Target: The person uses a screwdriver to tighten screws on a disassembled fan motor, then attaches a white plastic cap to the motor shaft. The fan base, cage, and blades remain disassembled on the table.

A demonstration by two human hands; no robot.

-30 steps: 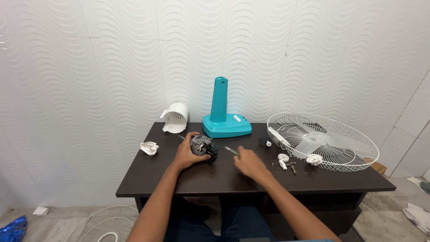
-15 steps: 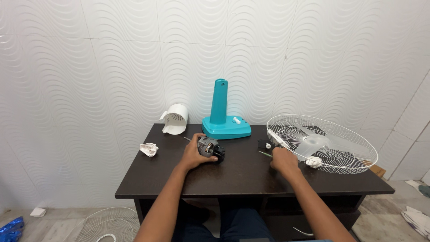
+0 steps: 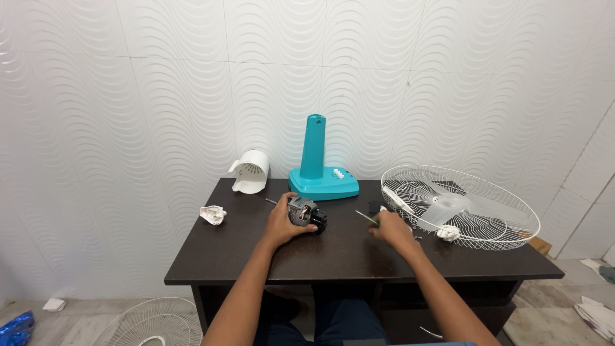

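A: Right hand (image 3: 392, 232) has come back from the fan guard side toward the middle of the desk (image 3: 346, 253), now with a thin screwdriver (image 3: 367, 218) in it. Half a second back it was over by the small white parts at the guard. Left hand (image 3: 282, 225) hasn't shifted.

B: Grip states?

A: Left grip is wrapped around the fan motor (image 3: 306, 213), fingers curled on its near-left side, pinning it to the desk. Right grip is closed, pinching the screwdriver handle; the green shaft sticks out to the far left, toward the motor.

B: Where's the motor?

A: Centre of the desk, just near the teal fan base (image 3: 318, 173), shaft pointing left. Tool tip is near it but apart, not touching.

B: Rest of the scene?

A: White wire fan guard (image 3: 461, 208) with the clear blade in it on the right, white rear motor cover (image 3: 251, 172) far left, crumpled white bit (image 3: 213, 214) on the left edge. Second guard on the floor (image 3: 150, 320), near left.

B: How to handle it well?

A: My guess: keep the left hand bearing down so the round motor can't roll, line the tip square into the screw head before turning, push along the shaft. Can't see the screws at this size.
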